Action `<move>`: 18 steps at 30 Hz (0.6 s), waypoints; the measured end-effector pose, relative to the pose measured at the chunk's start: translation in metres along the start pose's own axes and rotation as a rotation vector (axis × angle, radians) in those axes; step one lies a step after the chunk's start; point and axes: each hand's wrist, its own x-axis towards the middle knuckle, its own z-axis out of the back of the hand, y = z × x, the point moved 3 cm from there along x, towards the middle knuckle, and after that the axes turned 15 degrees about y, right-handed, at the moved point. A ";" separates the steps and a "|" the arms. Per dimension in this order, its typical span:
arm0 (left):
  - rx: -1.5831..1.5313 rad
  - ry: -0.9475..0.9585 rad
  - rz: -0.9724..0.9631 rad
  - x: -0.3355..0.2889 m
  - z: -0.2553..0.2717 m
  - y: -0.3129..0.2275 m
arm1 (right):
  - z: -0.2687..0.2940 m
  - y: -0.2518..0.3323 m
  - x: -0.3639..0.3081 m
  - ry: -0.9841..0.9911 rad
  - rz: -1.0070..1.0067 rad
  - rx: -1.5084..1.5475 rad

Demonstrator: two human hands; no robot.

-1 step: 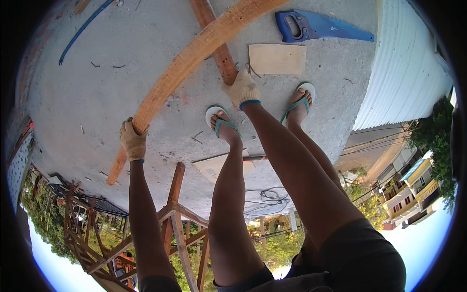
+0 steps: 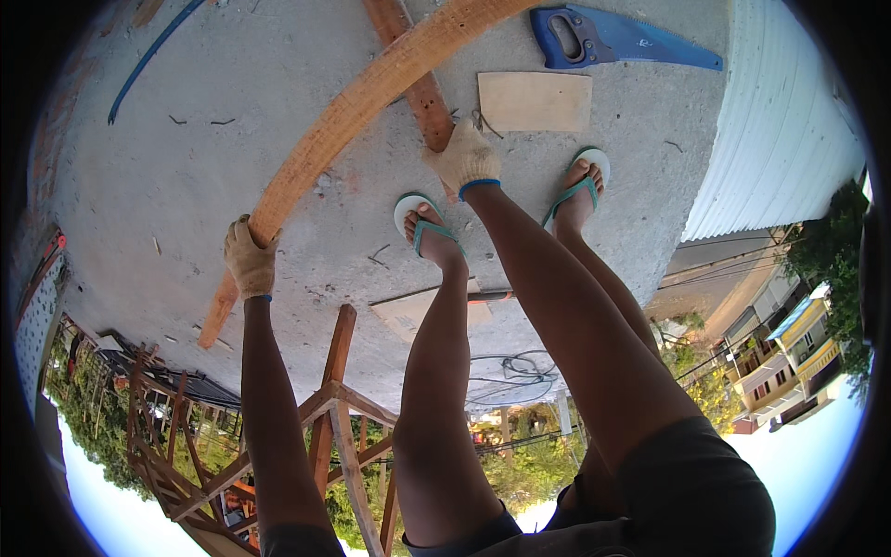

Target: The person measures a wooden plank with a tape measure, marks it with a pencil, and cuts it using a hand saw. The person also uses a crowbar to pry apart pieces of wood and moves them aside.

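My left hand (image 2: pixel 251 260), in a beige knit work glove with a blue cuff, is closed round the lower part of a long wooden beam (image 2: pixel 339 121). The beam rises to the upper right and looks bowed in this wide view. Its lower end sticks out below my fingers. My right hand (image 2: pixel 467 158), gloved the same way, grips the near end of a second, darker wooden plank (image 2: pixel 428 104). That plank passes beneath the long beam, crossing it at an angle. Beyond my right hand lies a flat piece of plywood (image 2: pixel 535 102), with a bent wire beside it.
A blue handsaw (image 2: pixel 631 39) lies on the concrete floor at the upper right. White corrugated sheeting (image 2: pixel 775 121) borders the right side. A blue rod (image 2: pixel 148 65) lies upper left. Near my legs are a wooden frame (image 2: pixel 340 399), a board (image 2: pixel 408 316) and coiled cable (image 2: pixel 515 369).
The view has shifted slightly, so the saw and plywood appear higher. Both hands keep their grips, and the beam and plank show little movement.
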 end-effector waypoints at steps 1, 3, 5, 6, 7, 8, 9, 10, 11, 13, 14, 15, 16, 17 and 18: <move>-0.032 0.034 0.051 0.013 -0.009 0.011 | -0.007 -0.004 0.008 0.006 -0.009 -0.006; 0.063 0.086 0.041 0.040 -0.023 0.021 | -0.012 -0.007 0.018 -0.033 -0.008 -0.040; 0.120 0.112 0.069 0.065 -0.026 0.022 | -0.011 -0.004 0.019 -0.101 0.011 -0.092; 0.146 0.127 0.093 0.074 -0.024 0.021 | -0.012 -0.002 0.017 -0.089 -0.002 -0.107; 0.162 0.127 0.114 0.086 -0.022 0.017 | -0.008 0.001 0.015 -0.093 -0.010 -0.129; 0.140 0.137 0.121 0.096 -0.019 0.012 | -0.004 0.004 0.013 -0.093 -0.013 -0.153; 0.123 0.157 0.138 0.101 -0.017 0.011 | 0.000 0.004 0.008 -0.048 -0.046 -0.143; 0.099 0.164 0.157 0.107 -0.016 0.010 | 0.006 0.004 0.007 -0.014 -0.070 -0.137; 0.120 0.173 0.189 0.111 -0.019 0.010 | 0.010 0.004 0.005 0.021 -0.093 -0.131; 0.151 0.198 0.267 0.115 -0.032 0.017 | 0.013 0.007 0.007 0.065 -0.028 -0.271; 0.142 0.225 0.283 0.114 -0.043 0.023 | 0.013 0.007 0.008 0.089 0.003 -0.343; 0.132 0.248 0.298 0.116 -0.055 0.030 | 0.012 0.005 0.012 0.116 0.012 -0.325; 0.122 0.273 0.317 0.117 -0.068 0.037 | 0.011 0.005 0.017 0.102 0.041 -0.409; 0.118 0.247 0.323 0.117 -0.076 0.045 | 0.010 0.001 0.020 0.089 0.086 -0.490; 0.117 0.223 0.317 0.118 -0.081 0.052 | 0.011 -0.003 0.023 0.072 0.134 -0.569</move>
